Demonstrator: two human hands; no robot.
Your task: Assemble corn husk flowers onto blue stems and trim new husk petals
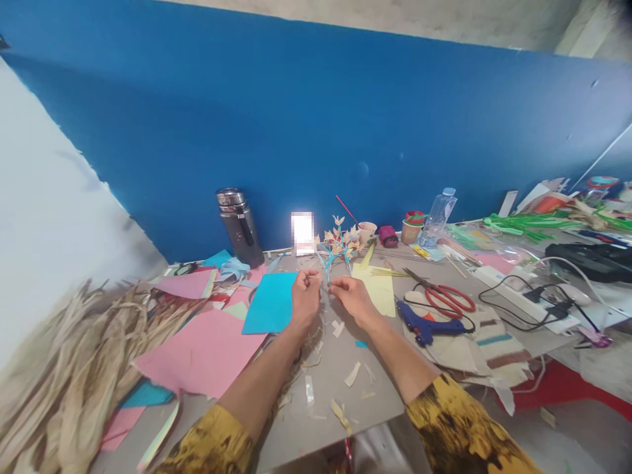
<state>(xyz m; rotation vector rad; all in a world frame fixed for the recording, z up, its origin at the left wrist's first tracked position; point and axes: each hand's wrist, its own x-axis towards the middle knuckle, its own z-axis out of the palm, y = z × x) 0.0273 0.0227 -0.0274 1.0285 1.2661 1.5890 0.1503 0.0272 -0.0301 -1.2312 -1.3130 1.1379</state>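
My right hand [351, 296] is closed in a pinch at the lower end of a spray of cream flowers [340, 245] with blue stems [328, 266]. The spray stands upright, its blossoms fanned out above my fingertips. Just to the left, my left hand [307, 295] is curled with thumb and fingers pressed together. What it pinches, if anything, is too small to tell. Beneath and beside that hand lies a sheet of bright blue paper [269, 306]. A pale yellow sheet [382, 296] lies behind my right hand.
Right of my hands are red-handled scissors [451, 299], a blue glue gun [429, 327] and a power strip [526, 296]. A dark flask [239, 227], paper cup [367, 232] and plastic bottle [439, 217] stand at the back. Dried husks [83, 382] and pink paper [202, 355] cover the left.
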